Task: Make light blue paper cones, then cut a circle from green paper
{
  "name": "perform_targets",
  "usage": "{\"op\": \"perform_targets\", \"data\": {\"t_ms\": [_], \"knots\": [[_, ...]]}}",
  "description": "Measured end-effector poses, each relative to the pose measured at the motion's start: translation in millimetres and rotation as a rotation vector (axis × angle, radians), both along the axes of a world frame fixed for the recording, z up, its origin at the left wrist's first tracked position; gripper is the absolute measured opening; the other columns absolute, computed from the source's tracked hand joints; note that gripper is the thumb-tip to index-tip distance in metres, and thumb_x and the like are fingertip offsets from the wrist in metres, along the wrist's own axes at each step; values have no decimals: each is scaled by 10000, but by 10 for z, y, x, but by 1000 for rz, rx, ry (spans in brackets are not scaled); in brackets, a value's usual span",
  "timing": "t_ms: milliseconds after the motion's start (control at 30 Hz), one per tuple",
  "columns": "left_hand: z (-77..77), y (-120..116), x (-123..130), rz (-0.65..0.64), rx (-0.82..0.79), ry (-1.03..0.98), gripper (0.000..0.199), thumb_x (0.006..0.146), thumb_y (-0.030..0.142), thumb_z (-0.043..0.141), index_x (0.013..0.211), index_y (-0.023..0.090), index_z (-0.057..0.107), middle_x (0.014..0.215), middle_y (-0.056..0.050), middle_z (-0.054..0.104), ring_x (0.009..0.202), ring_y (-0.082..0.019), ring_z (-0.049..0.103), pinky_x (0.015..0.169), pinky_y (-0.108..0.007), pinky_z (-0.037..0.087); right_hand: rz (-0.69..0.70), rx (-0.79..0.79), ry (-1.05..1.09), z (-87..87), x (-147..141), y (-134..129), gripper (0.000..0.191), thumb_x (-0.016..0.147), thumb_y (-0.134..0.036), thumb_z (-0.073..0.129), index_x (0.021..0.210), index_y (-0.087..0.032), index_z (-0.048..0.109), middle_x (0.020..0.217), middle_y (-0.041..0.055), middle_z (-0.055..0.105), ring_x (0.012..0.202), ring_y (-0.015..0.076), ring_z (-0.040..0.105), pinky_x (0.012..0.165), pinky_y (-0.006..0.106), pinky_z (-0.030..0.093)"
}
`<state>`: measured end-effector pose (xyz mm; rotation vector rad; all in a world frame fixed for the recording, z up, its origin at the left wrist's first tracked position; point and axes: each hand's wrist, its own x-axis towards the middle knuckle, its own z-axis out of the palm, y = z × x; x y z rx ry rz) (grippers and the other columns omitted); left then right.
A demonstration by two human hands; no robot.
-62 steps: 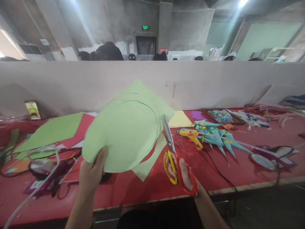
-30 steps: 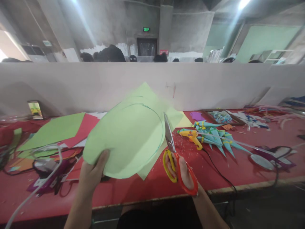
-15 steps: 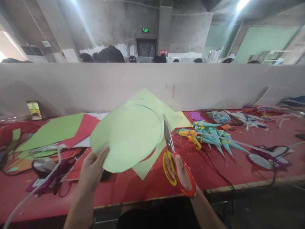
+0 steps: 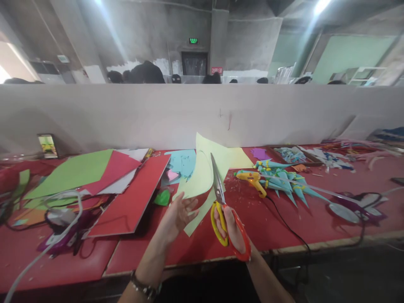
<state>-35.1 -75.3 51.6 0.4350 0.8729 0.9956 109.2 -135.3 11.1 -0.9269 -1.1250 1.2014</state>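
Note:
My right hand point(image 4: 232, 229) grips a pair of scissors point(image 4: 217, 179) by its yellow and red handle loops, with the blades pointing up and away from me. A pale green sheet of paper point(image 4: 203, 172) stands curled just left of the blades, with a drawn line curving over it. A narrow strip of the same paper hangs down between my hands. My left hand point(image 4: 178, 214) is at the lower edge of the sheet, its fingers spread apart. The fingertips lie at or against the paper; whether they press on it I cannot tell.
To the left lie a red board point(image 4: 135, 198), green paper point(image 4: 72, 170) and a propped phone point(image 4: 48, 146). Blue paper scraps point(image 4: 183, 162) lie behind my left hand. On the right are a yellow glue gun point(image 4: 252, 179), teal paper cones point(image 4: 285, 185) and a white-headed stick point(image 4: 344, 212). A white partition point(image 4: 126, 113) runs behind.
My left hand has moved right and let go of the sheet's left side. The pale green paper has swung right and curled, uncovering the red board and blue scraps. The scissors shifted slightly left.

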Motion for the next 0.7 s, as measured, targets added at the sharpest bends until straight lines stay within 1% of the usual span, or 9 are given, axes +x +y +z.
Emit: {"op": "perform_targets", "data": {"t_ms": [133,233,300,400,467,500,567,633,700], "knots": [[-139,87,154,85,3,176,36,741,154,561,732,133,533,520,11,575,482,-100,580,478,-207,479,26,29,-6,-9,26,-25,435,825,-587,305,686,-187,404,412,-92,298,345,40,231,348,169,201],[-254,106,151,205,156,237,127,654,147,639,731,129,540,556,12,596,455,-94,565,496,-214,482,32,21,6,11,56,-44,429,826,-587,305,693,-191,401,411,-91,303,339,43,243,347,171,213],[-304,111,94,298,305,280,179,646,213,653,778,122,573,658,-11,636,519,-101,586,548,-224,494,32,5,24,26,75,-55,431,826,-591,296,699,-193,401,413,-92,307,332,43,242,345,173,219],[-298,108,-35,444,488,418,262,671,320,626,865,145,606,818,-36,659,741,-147,617,674,-255,497,42,-9,58,31,91,-63,440,828,-596,276,732,-191,421,417,-90,310,333,49,242,347,179,227],[-241,87,-119,503,596,559,227,698,360,589,805,162,619,790,-26,655,806,-159,602,746,-274,478,44,-20,86,12,90,-60,457,826,-604,260,758,-189,440,432,-84,312,353,56,253,358,183,228],[-203,70,-154,501,651,645,213,714,374,568,717,165,614,718,-17,643,776,-154,596,766,-275,465,44,-24,99,-5,88,-56,468,822,-611,256,767,-187,448,444,-78,317,368,59,258,366,184,229],[-129,28,-202,442,749,816,304,743,394,524,534,173,546,559,2,580,647,-131,569,753,-262,449,25,-23,117,-48,81,-43,486,809,-628,265,782,-187,467,466,-68,329,398,66,267,380,189,233],[-74,-12,-226,403,800,902,373,755,424,490,471,183,483,472,18,515,528,-111,516,652,-240,445,2,-26,118,-89,77,-29,488,792,-638,298,800,-189,490,482,-57,348,416,75,285,390,196,252],[-48,-42,-235,384,811,921,390,753,458,472,472,188,464,438,27,479,457,-99,467,533,-225,418,-16,-40,117,-113,79,-16,487,775,-645,330,816,-194,510,497,-49,362,423,83,304,393,205,273]]}}
